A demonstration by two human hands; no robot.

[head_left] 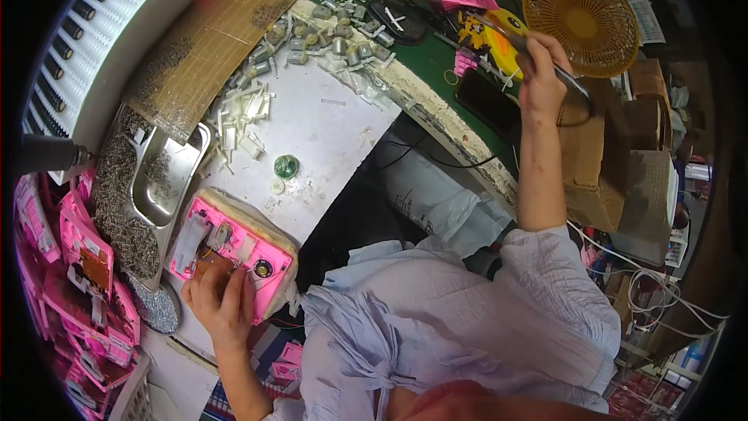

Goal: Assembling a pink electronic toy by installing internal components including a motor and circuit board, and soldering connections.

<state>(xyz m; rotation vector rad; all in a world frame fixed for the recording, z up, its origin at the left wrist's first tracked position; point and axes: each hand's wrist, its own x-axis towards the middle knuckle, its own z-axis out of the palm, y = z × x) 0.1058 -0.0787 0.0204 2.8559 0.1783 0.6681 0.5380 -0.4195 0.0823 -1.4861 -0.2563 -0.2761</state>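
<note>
My left hand (216,300), its fingers bent and pressed down, grips the near end of a pink plastic casing (269,293). Inside the casing are a small round black speaker (263,268), a grey block (192,235) and thin wires; my fingers partly cover a brown piece. The casing rests on a pale padded block (290,256). Held out at the upper right, my right hand (543,74) is closed round a long dark tool (573,87), whose exact kind is unclear. Its thin end lies by a yellow toy-like piece (502,51) and small orange bits (471,33).
Small motors (339,45) and white plastic parts (248,113) lie across the white board (327,129). Left are a metal tray (165,175), heaped screws (117,195) and stacked pink casings (86,281). A round brown basket (580,19) and cardboard boxes (588,156) stand right.
</note>
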